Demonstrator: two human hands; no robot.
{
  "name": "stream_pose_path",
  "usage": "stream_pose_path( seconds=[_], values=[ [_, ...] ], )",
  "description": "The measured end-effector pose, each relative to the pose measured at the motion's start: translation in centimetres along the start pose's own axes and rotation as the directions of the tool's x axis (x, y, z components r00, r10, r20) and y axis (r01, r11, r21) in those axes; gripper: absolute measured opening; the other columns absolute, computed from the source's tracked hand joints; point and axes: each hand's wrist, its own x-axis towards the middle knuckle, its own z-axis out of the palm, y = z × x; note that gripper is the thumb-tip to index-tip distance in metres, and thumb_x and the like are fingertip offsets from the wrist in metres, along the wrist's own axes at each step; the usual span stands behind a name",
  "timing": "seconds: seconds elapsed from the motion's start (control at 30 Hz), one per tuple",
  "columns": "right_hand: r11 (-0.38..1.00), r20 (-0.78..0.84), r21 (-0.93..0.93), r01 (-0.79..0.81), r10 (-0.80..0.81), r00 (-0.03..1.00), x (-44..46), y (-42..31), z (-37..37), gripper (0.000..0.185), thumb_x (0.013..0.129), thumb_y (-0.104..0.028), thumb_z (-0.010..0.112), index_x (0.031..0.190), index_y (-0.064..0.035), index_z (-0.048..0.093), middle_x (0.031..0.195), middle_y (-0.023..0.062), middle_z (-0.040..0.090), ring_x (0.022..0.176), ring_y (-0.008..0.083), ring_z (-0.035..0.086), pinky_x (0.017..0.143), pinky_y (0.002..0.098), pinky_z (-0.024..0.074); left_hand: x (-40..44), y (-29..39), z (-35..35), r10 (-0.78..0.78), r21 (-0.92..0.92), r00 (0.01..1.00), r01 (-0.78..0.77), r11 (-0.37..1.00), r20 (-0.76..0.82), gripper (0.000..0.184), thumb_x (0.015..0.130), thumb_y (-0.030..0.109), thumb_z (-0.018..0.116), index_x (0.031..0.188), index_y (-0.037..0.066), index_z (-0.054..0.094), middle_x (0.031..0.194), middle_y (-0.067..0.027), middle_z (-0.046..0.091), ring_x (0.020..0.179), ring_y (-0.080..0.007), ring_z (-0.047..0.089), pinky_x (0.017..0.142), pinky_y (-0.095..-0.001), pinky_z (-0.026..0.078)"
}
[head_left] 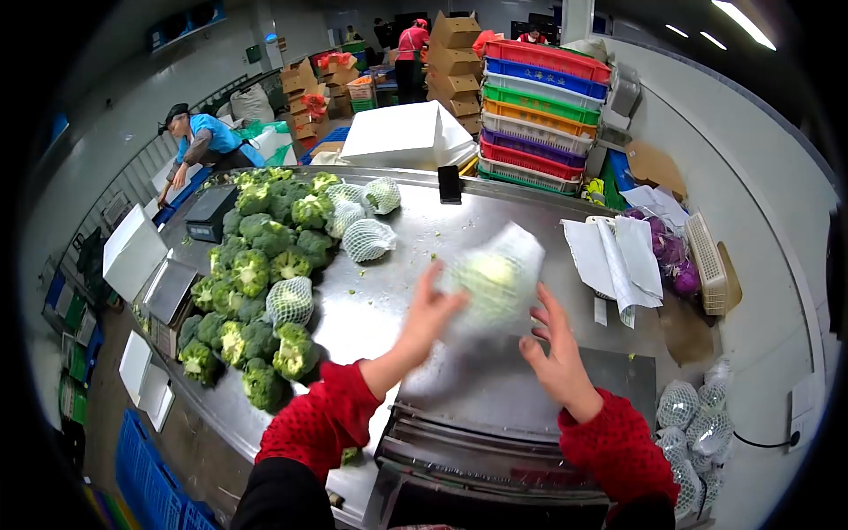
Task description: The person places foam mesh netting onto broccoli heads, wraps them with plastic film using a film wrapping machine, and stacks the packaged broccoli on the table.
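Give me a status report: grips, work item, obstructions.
Left grip and right grip open. Pale green round bundle in translucent whitish wrapping between them, motion-blurred; contact unclear. Nothing visibly in the way; green broccoli heads piled to the left.

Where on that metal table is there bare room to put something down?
Mostly bare tabletop lies between the broccoli pile and the left hand. Another open patch runs from the black device to the white papers. It is crowded at the tabletop's left in the picture, under the pile.
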Motion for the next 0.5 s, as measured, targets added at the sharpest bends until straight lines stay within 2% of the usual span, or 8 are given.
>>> stream_pose_path(
  seconds=[0.07,0.1,0.2,0.23,0.33,0.4,0.47,0.5],
  values=[
    [0.976,-0.038,-0.186,0.115,-0.124,0.992,-0.4,0.9,0.3,0.067,0.085,-0.031,0.068,0.137,0.0012,0.04,0.134,0.0197,0.046,0.116,0.0319,0.053,0.1,0.0399,0.0413,-7.6,3.3,4.4,-0.058,-0.049,0.985,0.066,0.997,0.161,0.083,0.085,0.024,0.072,0.147,0.01,0.019,0.107,-0.0151,0.059,0.09,-0.0176,0.062,0.059,-0.0332,0.054],
    [0.993,0.016,-0.071,-0.089,0.091,0.996,-1.8,0.4,-0.9,0.066,0.086,-0.033,0.066,0.135,0.0033,0.04,0.132,0.0228,0.049,0.117,0.0352,0.053,0.101,0.0401,0.0397,-8.9,2.3,4.7,-0.09,-0.062,0.979,0.103,0.993,0.184,0.083,0.085,0.024,0.072,0.147,0.01,0.019,0.107,-0.0151,0.059,0.09,-0.0176,0.062,0.059,-0.0332,0.054],
    [0.977,0.054,-0.157,-0.146,0.156,0.986,-7.6,3.9,-2.2,0.063,0.089,-0.034,0.063,0.135,0.0035,0.041,0.13,0.0254,0.051,0.116,0.0374,0.053,0.1,0.0393,0.0404,-12.7,-0.1,6.4,-0.259,0.23,0.918,0.194,0.954,0.301,0.078,0.083,0.026,0.075,0.139,0.001,0.026,0.087,-0.0107,0.064,0.061,-0.0136,0.061,0.053,-0.0264,0.051],
    [0.961,0.043,-0.13,-0.243,0.25,0.967,-8.5,2.0,-2.5,0.062,0.089,-0.033,0.062,0.135,0.0033,0.041,0.13,0.0257,0.051,0.116,0.0376,0.054,0.098,0.0396,0.0413,-12.8,-1.2,6.7,-0.11,0.315,0.96,0.023,0.949,0.259,0.076,0.083,0.029,0.074,0.137,0.001,0.029,0.082,-0.0084,0.065,0.058,-0.0129,0.06,0.051,-0.0256,0.05],
    [0.946,-0.063,-0.302,-0.12,0.106,0.992,-8.9,1.9,-3.3,0.06,0.09,-0.03,0.061,0.137,0.0015,0.039,0.128,0.0239,0.052,0.108,0.0335,0.058,0.091,0.0382,0.045,-12.5,0.4,5.7,-0.238,0.218,0.918,0.173,0.96,0.318,0.088,0.081,0.043,0.073,0.141,-0.003,0.028,0.102,-0.0197,0.065,0.078,-0.022,0.065,0.067,-0.0308,0.053],
    [0.938,-0.141,-0.286,-0.198,0.163,0.977,-11.1,-1.3,-7.3,0.048,0.089,-0.026,0.063,0.128,0.0003,0.052,0.113,0.02,0.059,0.09,0.0239,0.061,0.078,0.0335,0.0483,-14.3,0.2,2.8,-0.044,0.322,0.979,-0.024,0.946,0.201,0.085,0.083,0.043,0.071,0.143,-0.001,0.03,0.105,-0.0192,0.063,0.073,-0.0206,0.065,0.062,-0.0318,0.051],
    [0.813,-0.177,-0.524,-0.256,0.19,0.966,-15.7,-1.5,-11.6,0.026,0.086,-0.026,0.066,0.093,-0.0011,0.069,0.081,0.0123,0.065,0.073,0.0257,0.063,0.066,0.0342,0.0491,-16.9,0.4,-1.2,0.3,0.725,0.944,-0.303,0.618,0.139,0.05,0.081,0.042,0.071,0.105,-0.002,0.064,0.084,-0.0212,0.067,0.066,-0.0284,0.067,0.061,-0.0378,0.053],
    [0.675,-0.154,-0.629,-0.386,0.379,0.913,-17.6,-3.0,-12.6,0.032,0.084,-0.034,0.068,0.083,-0.0024,0.071,0.068,0.0116,0.064,0.064,0.0289,0.063,0.06,0.0362,0.0489,-18.1,1.0,-3.1,0.142,0.918,0.972,-0.223,0.327,0.186,0.045,0.08,0.046,0.069,0.077,0.001,0.068,0.066,-0.0185,0.065,0.059,-0.0325,0.065,0.056,-0.0398,0.051]
  ],
)
